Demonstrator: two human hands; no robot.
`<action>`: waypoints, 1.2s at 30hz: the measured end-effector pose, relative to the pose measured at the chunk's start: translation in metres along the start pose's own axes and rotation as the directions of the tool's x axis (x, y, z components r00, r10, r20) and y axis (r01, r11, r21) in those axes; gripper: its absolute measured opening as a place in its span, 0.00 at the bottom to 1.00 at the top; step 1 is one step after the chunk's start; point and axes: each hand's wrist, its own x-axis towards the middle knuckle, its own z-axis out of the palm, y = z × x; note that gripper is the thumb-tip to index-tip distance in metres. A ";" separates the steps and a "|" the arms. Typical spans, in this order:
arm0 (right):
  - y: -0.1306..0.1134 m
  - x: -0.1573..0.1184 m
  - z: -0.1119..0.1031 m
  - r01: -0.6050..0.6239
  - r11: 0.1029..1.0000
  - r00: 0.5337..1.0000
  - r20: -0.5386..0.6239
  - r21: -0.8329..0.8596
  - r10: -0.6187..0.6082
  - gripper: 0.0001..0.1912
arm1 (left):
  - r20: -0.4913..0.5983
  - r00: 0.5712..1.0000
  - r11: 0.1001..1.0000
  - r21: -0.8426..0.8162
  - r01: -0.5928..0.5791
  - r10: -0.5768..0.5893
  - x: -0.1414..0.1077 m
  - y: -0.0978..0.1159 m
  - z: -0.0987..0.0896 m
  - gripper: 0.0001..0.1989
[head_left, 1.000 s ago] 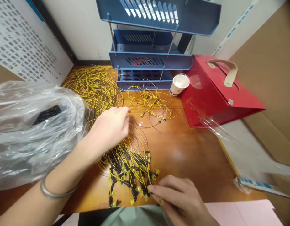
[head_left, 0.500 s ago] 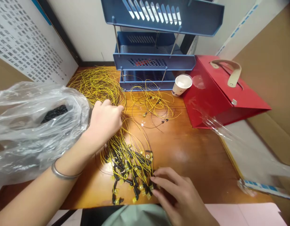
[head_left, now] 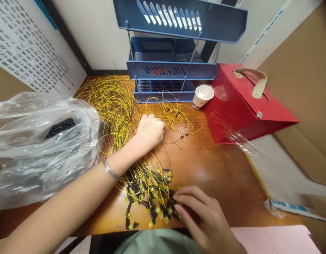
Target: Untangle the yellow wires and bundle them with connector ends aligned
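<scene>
A bundle of thin yellow wires runs from the back left of the wooden table toward me. At its near end lie several black connectors with small clear yellowish caps. My left hand is closed like a fist over the right side of the wires, knuckles up. Its fingertips are hidden, so what it holds does not show. Low over the right edge of the connectors, my right hand has its thumb and fingertips close together on a black connector. A pale ring-shaped nut lies among the wires.
A smaller loose coil of yellow wire lies before the blue tiered tray. Beside it are a paper cup and a red box with a handle. On the left is a clear plastic bag with black pieces inside.
My left hand has moved right, from over the middle of the wire bundle toward the smaller coil, still closed. My right hand has barely moved at the connectors.
</scene>
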 end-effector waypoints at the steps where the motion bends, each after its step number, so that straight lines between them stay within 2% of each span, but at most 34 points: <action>1: -0.001 0.001 -0.001 -0.012 1.000 1.000 -0.028 -0.006 0.011 0.13 | -0.005 1.000 1.000 -0.017 -0.001 0.001 0.000 0.001 0.000 0.14; 5: -0.002 0.006 -0.006 -0.123 0.991 0.963 -0.235 0.048 0.131 0.16 | -0.040 0.999 0.990 -0.137 0.026 -0.032 -0.014 0.014 -0.012 0.14; 7: -0.001 0.010 -0.005 -0.183 0.974 0.920 -0.325 0.134 0.217 0.12 | -0.062 0.996 0.941 -0.336 0.038 -0.062 -0.029 0.027 -0.022 0.11; 9: 0.000 0.015 -0.003 -0.251 0.931 0.865 -0.371 0.266 0.339 0.08 | -0.097 0.991 0.839 -0.543 0.024 -0.091 -0.046 0.044 -0.030 0.08; 11: 0.001 0.021 0.001 -0.311 0.830 0.809 -0.328 0.463 0.487 0.11 | -0.148 0.981 0.760 -0.650 -0.003 -0.123 -0.063 0.061 -0.032 0.07; 13: 0.001 0.028 0.003 -0.335 0.651 0.768 -0.203 0.681 0.607 0.17 | -0.183 0.976 0.706 -0.707 -0.048 -0.117 -0.078 0.075 -0.029 0.07; 15: -0.001 0.036 0.003 -0.318 0.460 0.748 -0.078 0.829 0.659 0.20 | -0.214 0.973 0.664 -0.741 -0.103 -0.088 -0.090 0.084 -0.022 0.06; 16: -0.002 0.039 0.002 -0.308 0.393 0.743 -0.039 0.867 0.668 0.19 | -0.229 0.972 0.649 -0.749 -0.136 -0.060 -0.094 0.086 -0.019 0.06; 18: -0.003 0.043 0.000 -0.300 0.333 0.730 -0.010 0.894 0.684 0.16 | -0.245 0.969 0.626 -0.759 -0.180 -0.018 -0.098 0.086 -0.014 0.06; 20: -0.002 0.044 -0.002 -0.303 0.341 0.708 -0.029 0.890 0.705 0.16 | -0.198 0.978 0.608 -0.785 -0.116 -0.069 -0.097 0.082 -0.015 0.07; 22: -0.001 0.043 -0.002 -0.300 0.393 0.691 -0.086 0.869 0.717 0.17 | -0.057 0.983 0.565 -0.823 0.054 -0.176 -0.092 0.077 -0.018 0.11; 23: -0.001 0.041 -0.001 -0.302 0.437 0.699 -0.115 0.847 0.706 0.17 | 0.038 0.980 0.535 -0.833 0.139 -0.197 -0.088 0.076 -0.020 0.13; 24: -0.001 0.040 0.000 -0.306 0.485 0.723 -0.131 0.819 0.678 0.16 | 0.125 0.976 0.511 -0.835 0.202 -0.181 -0.084 0.075 -0.022 0.15; 26: -0.004 0.039 0.001 -0.307 0.572 0.795 -0.125 0.761 0.594 0.14 | 0.232 0.967 0.492 -0.833 0.251 -0.100 -0.076 0.077 -0.022 0.18; 28: -0.009 0.037 0.002 -0.307 0.621 0.851 -0.084 0.721 0.518 0.14 | 0.281 0.959 0.440 -0.856 0.272 -0.046 -0.067 0.082 -0.021 0.20; 29: -0.011 0.036 0.003 -0.312 0.629 0.864 -0.063 0.712 0.500 0.14 | 0.298 0.954 0.384 -0.877 0.289 -0.037 -0.061 0.084 -0.020 0.22; 32: -0.014 0.027 0.004 -0.345 0.628 0.868 -0.016 0.697 0.496 0.17 | 0.321 0.947 0.173 -0.932 0.319 -0.015 -0.036 0.084 -0.022 0.21; 34: -0.014 0.017 0.003 -0.358 0.626 0.878 0.022 0.693 0.477 0.18 | 0.290 0.957 0.105 -0.951 0.292 -0.029 -0.012 0.078 -0.032 0.20; 36: -0.011 0.005 -0.001 -0.353 0.628 0.906 0.088 0.694 0.413 0.19 | 0.309 0.947 0.052 -0.948 0.314 -0.085 0.017 0.064 -0.050 0.19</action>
